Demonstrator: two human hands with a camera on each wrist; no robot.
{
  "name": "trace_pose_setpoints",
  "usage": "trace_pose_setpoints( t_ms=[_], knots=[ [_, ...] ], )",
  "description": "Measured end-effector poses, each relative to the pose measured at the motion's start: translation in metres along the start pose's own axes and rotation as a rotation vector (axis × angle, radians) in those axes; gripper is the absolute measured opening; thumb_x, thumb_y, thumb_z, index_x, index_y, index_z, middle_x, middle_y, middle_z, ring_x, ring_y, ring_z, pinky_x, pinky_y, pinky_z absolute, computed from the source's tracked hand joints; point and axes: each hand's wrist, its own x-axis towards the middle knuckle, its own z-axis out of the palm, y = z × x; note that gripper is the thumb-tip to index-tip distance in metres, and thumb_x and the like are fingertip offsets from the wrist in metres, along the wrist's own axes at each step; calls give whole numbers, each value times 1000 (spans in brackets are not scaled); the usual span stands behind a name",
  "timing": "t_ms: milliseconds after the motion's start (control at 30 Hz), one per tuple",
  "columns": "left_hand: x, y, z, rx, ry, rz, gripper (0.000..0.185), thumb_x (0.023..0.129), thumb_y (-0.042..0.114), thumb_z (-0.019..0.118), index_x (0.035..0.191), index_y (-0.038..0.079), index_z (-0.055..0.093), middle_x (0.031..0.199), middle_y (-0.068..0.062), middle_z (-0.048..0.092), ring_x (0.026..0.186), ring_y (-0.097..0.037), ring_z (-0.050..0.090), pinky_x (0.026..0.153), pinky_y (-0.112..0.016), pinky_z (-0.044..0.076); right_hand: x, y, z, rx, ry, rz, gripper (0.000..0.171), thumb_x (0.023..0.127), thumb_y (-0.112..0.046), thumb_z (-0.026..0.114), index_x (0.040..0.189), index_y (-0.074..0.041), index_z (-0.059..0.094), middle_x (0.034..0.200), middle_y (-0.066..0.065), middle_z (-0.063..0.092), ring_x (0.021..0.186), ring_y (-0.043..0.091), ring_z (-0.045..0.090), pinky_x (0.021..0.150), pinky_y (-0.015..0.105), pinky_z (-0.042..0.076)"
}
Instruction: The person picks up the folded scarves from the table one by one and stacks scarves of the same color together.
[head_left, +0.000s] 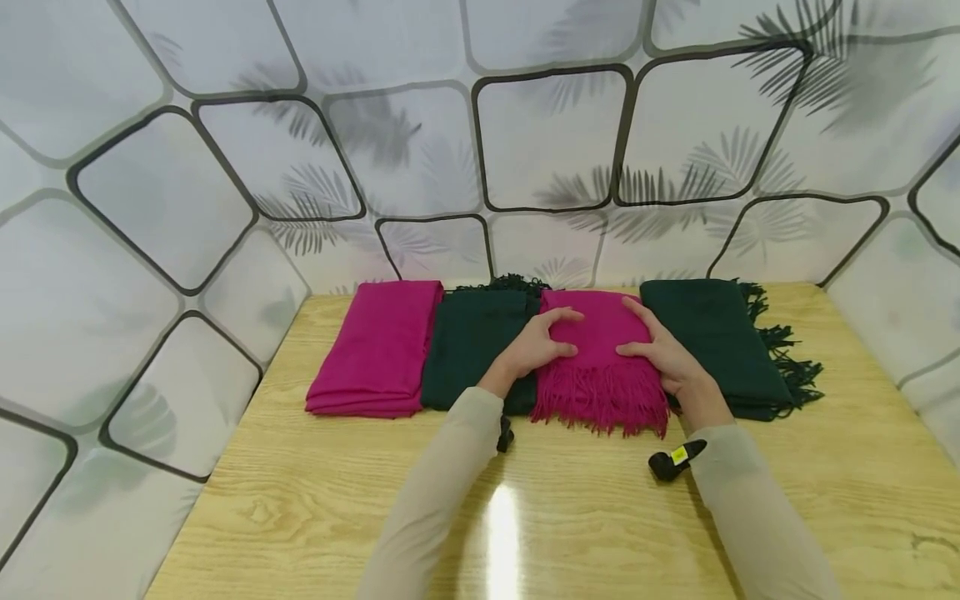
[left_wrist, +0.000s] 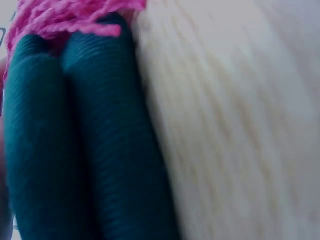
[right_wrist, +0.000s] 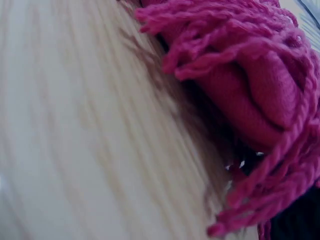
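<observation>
In the head view a folded magenta scarf [head_left: 596, 333] lies with its fringe [head_left: 600, 396] toward the near side. My left hand [head_left: 534, 343] touches its left edge, and my right hand [head_left: 663, 350] rests along its right edge, thumbs and fingers spread apart. Left of it is a folded dark green scarf [head_left: 476, 346], partly beneath my left wrist. Its folded edge [left_wrist: 110, 125] fills the left wrist view, with magenta strands above. The right wrist view shows the magenta scarf's thick fold [right_wrist: 265, 95] and twisted tassels. Neither wrist view clearly shows fingers.
Another magenta scarf [head_left: 378, 350] lies folded at the far left of the row. A second dark green scarf [head_left: 708, 346], fringed on its right side, lies beyond my right hand. All rest on a wooden table [head_left: 300, 500] against a patterned cloth backdrop [head_left: 555, 142].
</observation>
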Motion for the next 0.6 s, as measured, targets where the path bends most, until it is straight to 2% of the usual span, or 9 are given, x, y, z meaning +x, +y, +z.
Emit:
trace_pose_setpoints(
  t_ms=[167, 367, 600],
  knots=[
    [-2, 4, -3, 30, -4, 5, 48, 91, 10, 71, 138, 14, 59, 156, -1, 41, 143, -18, 36, 108, -34, 41, -2, -2, 0, 7, -2, -15, 85, 98, 1, 58, 160, -35, 12, 156, 9, 15, 121, 16, 43, 82, 28, 56],
    [-7, 8, -8, 80, -20, 52, 47, 90, 12, 72, 136, 8, 60, 155, 0, 42, 145, -17, 32, 111, -33, 38, -8, -7, 2, 9, -24, -50, 84, 97, 1, 58, 160, -34, 15, 157, 9, 13, 124, 16, 41, 83, 29, 56],
    [-15, 15, -14, 70, -21, 87, 48, 90, 10, 72, 136, 5, 60, 156, 3, 41, 146, -15, 31, 106, -29, 42, -16, -18, 8, -6, -40, -93, 83, 97, 2, 57, 160, -31, 15, 159, 9, 10, 127, 17, 38, 84, 28, 56]
  ],
)
